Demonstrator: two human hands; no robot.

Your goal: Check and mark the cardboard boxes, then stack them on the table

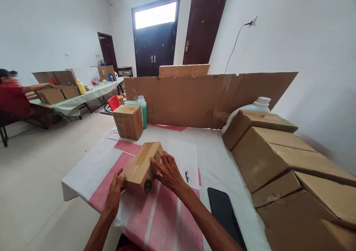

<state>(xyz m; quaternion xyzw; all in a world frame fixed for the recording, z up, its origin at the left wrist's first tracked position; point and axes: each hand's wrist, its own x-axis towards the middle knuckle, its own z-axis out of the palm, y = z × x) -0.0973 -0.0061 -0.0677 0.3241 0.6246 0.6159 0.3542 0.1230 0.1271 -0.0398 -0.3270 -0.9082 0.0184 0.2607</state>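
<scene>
A small cardboard box (140, 169) with a strip of tape along its top lies at an angle on the cloth-covered table, between my two hands. At its left near edge, my left hand (114, 191) grips the side, with the thumb by the top corner. My right hand (168, 169) has its fingers bent over the right side and upper edge of the same box. A dark round shape (148, 187) shows on the end facing me; I cannot tell what it is. To the right of my right hand lies a pen (187, 177).
A black phone (225, 210) rests beside my right forearm. Large cardboard boxes (264, 158) line the right side, near a white jug (261, 104). Another box (128, 123) and a green bottle (143, 114) stand at the far left. A cardboard panel (183, 102) closes the back. A person (13, 99) sits far left.
</scene>
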